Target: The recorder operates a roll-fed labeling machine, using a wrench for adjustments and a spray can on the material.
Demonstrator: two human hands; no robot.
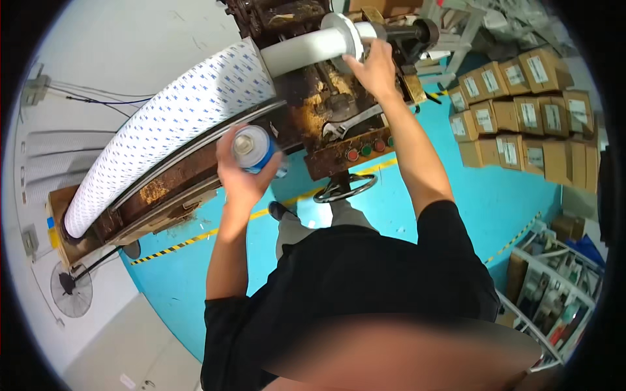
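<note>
My left hand (236, 179) is wrapped round an aerosol can (251, 147) with a blue-and-white side, its top turned up toward me. Ahead and to the right, my right hand (378, 68) grips the white ring (351, 40), thumb against its near rim and fingers over its far side. That ring sits around a smooth white tube (303, 52), near the machine's right end. A long, thick roll (189, 107) in white film with small blue print is on the same line, to the left. An adjustable wrench (355, 122) lies on the machine below my right hand.
The rusty machine (306, 124) spans the front, with push buttons (366, 150) and a handwheel (345, 188) on my side. Stacked cardboard boxes (515, 111) stand at the right. A fan (70, 289) is at the left, and a metal rack (554, 287) at the lower right.
</note>
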